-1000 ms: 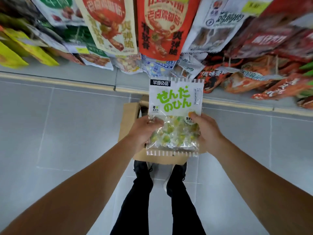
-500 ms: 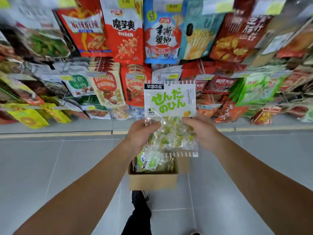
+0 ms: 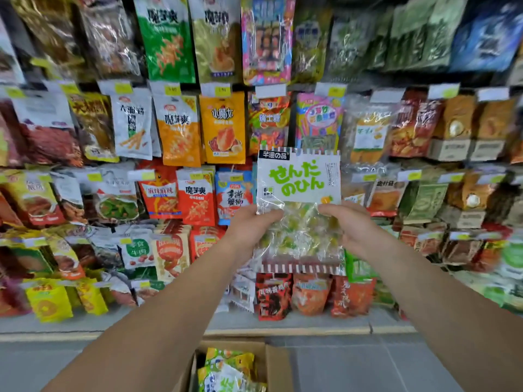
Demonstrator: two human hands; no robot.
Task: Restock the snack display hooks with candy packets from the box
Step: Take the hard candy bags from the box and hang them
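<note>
The candy packet [image 3: 299,210], white header with green lettering and a clear belly full of yellow-green sweets, is held upright at about chest level in front of the snack display [image 3: 198,154], label facing the person. The left hand [image 3: 250,226] pinches its left edge, thumb on the front and fingers curled behind; the right hand [image 3: 346,226] does the same on the right edge. Gripping both sides low probably keeps the floppy bag flat and leaves the top strip free for finding a hook, though no hang hole or bare hook can be made out here. The cardboard box [image 3: 276,366] sits open on the floor below, more of the same packets inside, close enough for the next grab.
</note>
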